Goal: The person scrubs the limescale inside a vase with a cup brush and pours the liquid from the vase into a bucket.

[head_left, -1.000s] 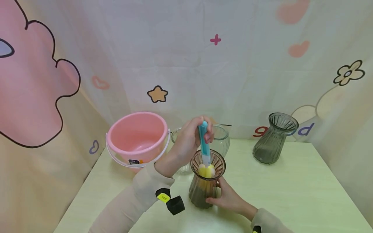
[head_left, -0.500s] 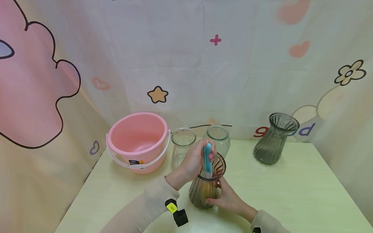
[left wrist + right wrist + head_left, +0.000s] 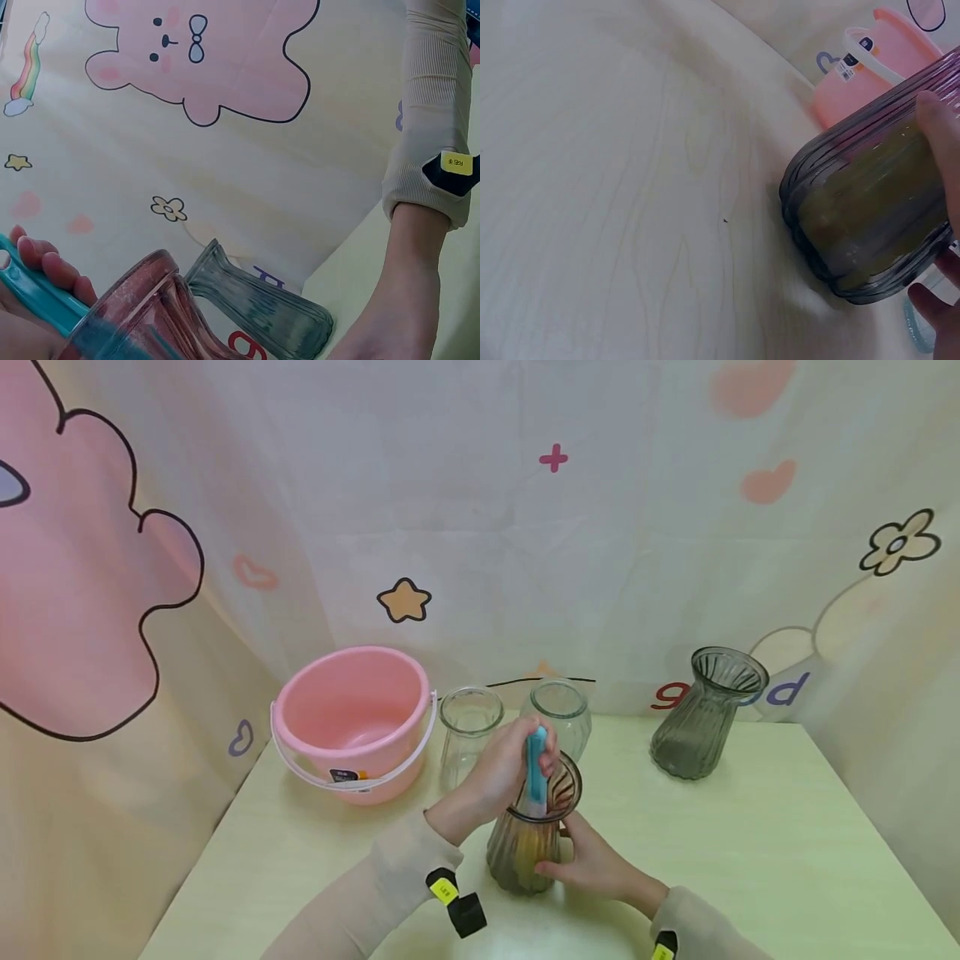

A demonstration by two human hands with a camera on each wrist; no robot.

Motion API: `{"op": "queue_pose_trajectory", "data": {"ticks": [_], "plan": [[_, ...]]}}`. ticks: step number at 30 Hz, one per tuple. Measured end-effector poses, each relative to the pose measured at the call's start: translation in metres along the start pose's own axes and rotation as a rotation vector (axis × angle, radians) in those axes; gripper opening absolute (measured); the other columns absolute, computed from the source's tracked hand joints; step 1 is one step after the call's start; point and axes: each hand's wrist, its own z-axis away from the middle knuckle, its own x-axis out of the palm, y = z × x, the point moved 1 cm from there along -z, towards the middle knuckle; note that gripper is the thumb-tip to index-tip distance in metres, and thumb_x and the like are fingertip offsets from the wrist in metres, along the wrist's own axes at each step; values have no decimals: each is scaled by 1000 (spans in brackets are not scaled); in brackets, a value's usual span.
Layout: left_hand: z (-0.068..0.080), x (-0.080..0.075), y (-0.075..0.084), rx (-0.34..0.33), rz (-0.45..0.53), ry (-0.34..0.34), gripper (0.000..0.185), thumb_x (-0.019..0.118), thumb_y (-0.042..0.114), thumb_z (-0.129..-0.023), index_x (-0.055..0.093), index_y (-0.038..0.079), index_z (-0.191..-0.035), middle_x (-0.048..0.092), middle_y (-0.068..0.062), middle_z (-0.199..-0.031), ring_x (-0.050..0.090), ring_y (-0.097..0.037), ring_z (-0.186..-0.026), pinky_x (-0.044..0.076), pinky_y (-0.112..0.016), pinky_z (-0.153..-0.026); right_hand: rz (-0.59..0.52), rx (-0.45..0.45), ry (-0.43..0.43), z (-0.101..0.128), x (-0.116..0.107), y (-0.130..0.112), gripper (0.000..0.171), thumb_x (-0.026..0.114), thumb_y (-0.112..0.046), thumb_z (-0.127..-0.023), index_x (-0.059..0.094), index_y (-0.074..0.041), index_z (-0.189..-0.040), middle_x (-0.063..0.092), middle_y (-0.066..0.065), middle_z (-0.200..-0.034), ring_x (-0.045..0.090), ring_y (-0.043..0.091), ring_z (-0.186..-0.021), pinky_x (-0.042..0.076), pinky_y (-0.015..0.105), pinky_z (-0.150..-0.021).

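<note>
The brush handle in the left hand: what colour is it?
Teal blue brush handle; the head view shows it best.

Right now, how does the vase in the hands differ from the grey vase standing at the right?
The brown vase is gripped by the right hand, and a teal-handled brush, held by the left hand, is inside it; the grey vase stands untouched with nothing in it. The brown vase is near, the grey vase far right. Both are ribbed glass with flared mouths.

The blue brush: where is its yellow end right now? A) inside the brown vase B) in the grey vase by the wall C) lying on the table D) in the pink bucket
A: the left hand holds the blue brush down in the brown vase, yellow showing through the glass.
</note>
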Motion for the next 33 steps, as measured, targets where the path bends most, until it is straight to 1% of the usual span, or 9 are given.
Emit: {"op": "queue_pose_trajectory", "data": {"ticks": [5, 9, 12, 15, 17, 19, 23, 28, 33], "plan": [[1, 0, 2, 10, 4, -2, 32, 24, 19, -95, 43, 7, -71, 38, 0, -61, 37, -14, -57, 33, -26, -58, -16, 7, 28, 1, 3, -2, 86, 76, -27, -74, 24, -20, -142, 35, 2, -141, 37, 20, -128, 40, 45, -97], [1, 3, 13, 43, -7, -24, 34, 24, 21, -96, 42, 7, -71, 37, 0, -61, 36, -14, -57, 34, -26, -58, -25, 46, 36, 1, 5, -3, 87, 76, -27, -74, 23, -19, -142, 37, 2, -141, 39, 21, -128, 38, 46, -100], [0, 7, 32, 100, -45, -39, 35, 24, 22, -97, 42, 7, -71, 38, 0, -61, 37, -15, -58, 34, -27, -58, -19, 56, 38, 3, 7, -3, 88, 75, -27, -74, 21, -16, -143, 37, 5, -141, 40, 25, -126, 38, 47, -99], [-1, 11, 58, 157, -91, -48, 34, 24, 21, -96, 42, 7, -71, 38, -1, -61, 38, -16, -59, 35, -28, -59, -23, 64, 34, 3, 7, -8, 90, 75, -26, -76, 17, -13, -144, 35, 9, -142, 40, 27, -126, 39, 48, -98], [-2, 14, 72, 180, -113, -58, 33, 25, 20, -96, 42, 6, -72, 38, -2, -62, 38, -17, -59, 36, -28, -60, -32, 78, 36, 3, 7, -9, 92, 75, -25, -75, 15, -15, -145, 34, 9, -144, 39, 26, -126, 39, 48, -98], [-2, 17, 82, 192, -130, -67, 32, 26, 19, -96, 42, 5, -72, 38, -2, -62, 38, -18, -59, 37, -29, -60, -33, 83, 39, 2, 7, -8, 94, 75, -25, -75, 13, -17, -145, 32, 8, -145, 38, 25, -127, 39, 48, -97], [-4, 20, 88, 204, -144, -67, 32, 26, 18, -96, 43, 4, -72, 38, -3, -61, 38, -18, -58, 36, -29, -59, -33, 88, 48, 1, 8, -5, 95, 76, -25, -74, 13, -21, -145, 28, 5, -147, 37, 23, -128, 40, 45, -97], [-7, 21, 96, 211, -169, -61, 34, 26, 20, -97, 43, 4, -73, 39, -3, -61, 39, -19, -58, 36, -28, -59, -30, 81, 53, 1, 9, -8, 95, 76, -23, -74, 13, -18, -146, 29, 6, -146, 38, 24, -127, 42, 43, -96], [-9, 23, 110, 211, -188, -48, 34, 25, 20, -97, 43, 4, -72, 39, -3, -60, 39, -19, -57, 37, -28, -58, -20, 59, 60, 1, 10, -7, 91, 75, -23, -75, 16, -16, -144, 31, 8, -145, 39, 26, -126, 41, 45, -96]]}}
